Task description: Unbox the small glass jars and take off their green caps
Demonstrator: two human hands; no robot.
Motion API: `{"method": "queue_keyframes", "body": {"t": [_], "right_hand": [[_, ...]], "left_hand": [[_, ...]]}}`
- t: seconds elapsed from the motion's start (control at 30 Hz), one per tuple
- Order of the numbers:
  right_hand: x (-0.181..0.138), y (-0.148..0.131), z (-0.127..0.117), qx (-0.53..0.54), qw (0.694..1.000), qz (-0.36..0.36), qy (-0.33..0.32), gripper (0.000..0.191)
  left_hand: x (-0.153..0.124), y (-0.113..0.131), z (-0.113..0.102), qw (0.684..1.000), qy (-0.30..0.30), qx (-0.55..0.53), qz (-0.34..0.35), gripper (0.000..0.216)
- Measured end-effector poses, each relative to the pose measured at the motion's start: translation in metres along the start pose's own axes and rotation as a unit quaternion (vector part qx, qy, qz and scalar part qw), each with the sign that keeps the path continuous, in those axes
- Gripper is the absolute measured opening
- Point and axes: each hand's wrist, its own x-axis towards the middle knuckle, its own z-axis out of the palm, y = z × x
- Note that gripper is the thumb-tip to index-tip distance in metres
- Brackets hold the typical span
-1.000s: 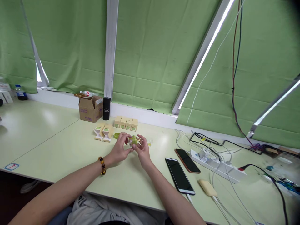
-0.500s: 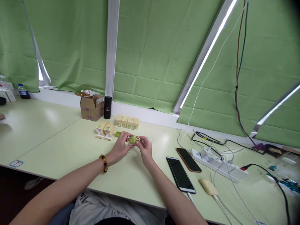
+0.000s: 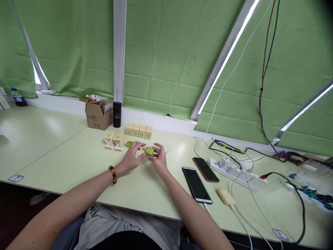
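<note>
A small round container with a green lid (image 3: 149, 151) and a pale loop on top is in my right hand (image 3: 158, 160), held between thumb and fingers. Its lid faces up toward me, and the body below is mostly hidden. My left hand (image 3: 132, 157) is just left of it, thumb and fingers spread apart, the thumb tip close to the container. Whether that thumb touches it I cannot tell. Behind my left hand lies a green oval piece (image 3: 129, 143). A small clear item (image 3: 166, 150) sits just beyond my right hand.
Several small cream boxes (image 3: 139, 131) stand in a row at the back, with two opened ones (image 3: 114, 140) nearer. A cardboard box (image 3: 99, 115) and a black tumbler (image 3: 117, 114) are behind. Right are two phones (image 3: 197, 184), a power strip (image 3: 236, 173), cables and a cream case (image 3: 225, 197).
My left hand has let go of the container and moved slightly left, its fingers parting. In my right hand the container has turned from lying sideways to lid up. The view has shifted slightly.
</note>
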Motion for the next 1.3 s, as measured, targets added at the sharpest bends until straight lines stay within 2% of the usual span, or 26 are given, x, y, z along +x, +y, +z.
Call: {"method": "queue_keyframes", "body": {"t": [0.2, 0.33, 0.47, 0.6, 0.73, 0.83, 0.93, 1.07, 1.13, 1.2, 1.3], "right_hand": [[-0.009, -0.002, 0.003, -0.090, 0.991, -0.067, -0.068, 0.063], [-0.013, -0.004, 0.005, -0.150, 0.978, -0.100, -0.101, 0.068], [-0.011, -0.006, 0.004, -0.175, 0.972, -0.122, -0.099, 0.068], [-0.009, -0.003, 0.001, -0.189, 0.971, -0.116, -0.088, 0.069], [-0.005, 0.001, -0.003, -0.152, 0.980, -0.108, -0.070, 0.066], [-0.004, 0.000, -0.005, -0.117, 0.982, -0.140, -0.046, 0.060], [-0.006, -0.007, -0.005, -0.149, 0.959, -0.239, -0.037, 0.051], [-0.009, -0.015, -0.006, -0.273, 0.866, -0.418, -0.040, 0.032], [-0.010, -0.017, -0.005, -0.303, 0.837, -0.454, -0.021, 0.023], [-0.010, -0.016, -0.005, -0.307, 0.838, -0.452, -0.010, 0.018], [-0.012, -0.015, -0.006, -0.287, 0.868, -0.405, -0.014, 0.016]], "left_hand": [[0.005, -0.003, 0.004, 0.995, 0.029, -0.074, -0.061, 0.021], [0.009, -0.003, 0.000, 0.993, 0.030, -0.082, -0.082, 0.014], [0.010, -0.001, 0.000, 0.992, 0.061, -0.087, -0.073, 0.018], [0.012, -0.004, -0.002, 0.984, 0.128, -0.095, -0.082, 0.021], [0.021, -0.019, -0.009, 0.954, 0.207, -0.164, -0.139, 0.032], [0.024, -0.033, -0.009, 0.926, 0.223, -0.211, -0.218, 0.035], [0.022, -0.043, -0.002, 0.908, 0.207, -0.243, -0.270, 0.032], [0.018, -0.044, 0.007, 0.905, 0.188, -0.266, -0.274, 0.031], [0.018, -0.042, 0.007, 0.904, 0.183, -0.277, -0.270, 0.031], [0.018, -0.040, 0.007, 0.902, 0.179, -0.288, -0.267, 0.032], [0.017, -0.038, 0.005, 0.899, 0.171, -0.303, -0.268, 0.033]]}}
